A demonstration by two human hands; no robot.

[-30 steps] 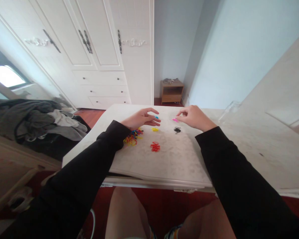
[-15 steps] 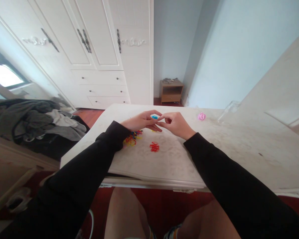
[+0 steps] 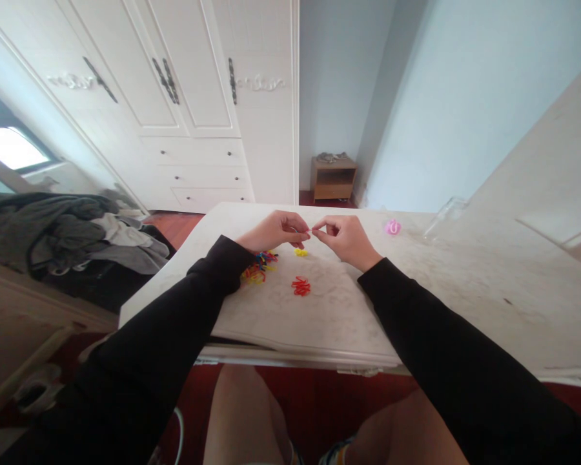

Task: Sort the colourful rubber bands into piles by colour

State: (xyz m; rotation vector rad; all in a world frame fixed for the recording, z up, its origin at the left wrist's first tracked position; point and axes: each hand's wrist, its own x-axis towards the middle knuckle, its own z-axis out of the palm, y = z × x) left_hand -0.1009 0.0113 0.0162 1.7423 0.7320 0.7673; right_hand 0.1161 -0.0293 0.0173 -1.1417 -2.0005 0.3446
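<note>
Above the far part of the white table [image 3: 339, 316], my left hand [image 3: 285, 230] and my right hand [image 3: 343, 237] meet fingertip to fingertip. Both are closed in a pinch. A tiny pinkish bit shows between the fingertips, too small to name. Just below the left fingers lies a small yellow pile of bands [image 3: 301, 252]. Nearer to me is a little heap of red rubber bands [image 3: 301, 286]. Beside my left wrist, a mixed pile of coloured rubber bands [image 3: 260, 268] is partly covered by the sleeve. A pink bunch of bands [image 3: 392, 227] sits to the right.
A clear glass or plastic vessel [image 3: 445, 218] lies toward the right back of the table. Clothes [image 3: 77, 232] are heaped at the left. Beyond the table stand a white wardrobe [image 3: 193, 77] and a small wooden nightstand [image 3: 334, 179].
My hands have drawn slightly apart and their fingers have closed into pinches. The yellow pile below them is now uncovered, and the blue bit between them is out of sight.
</note>
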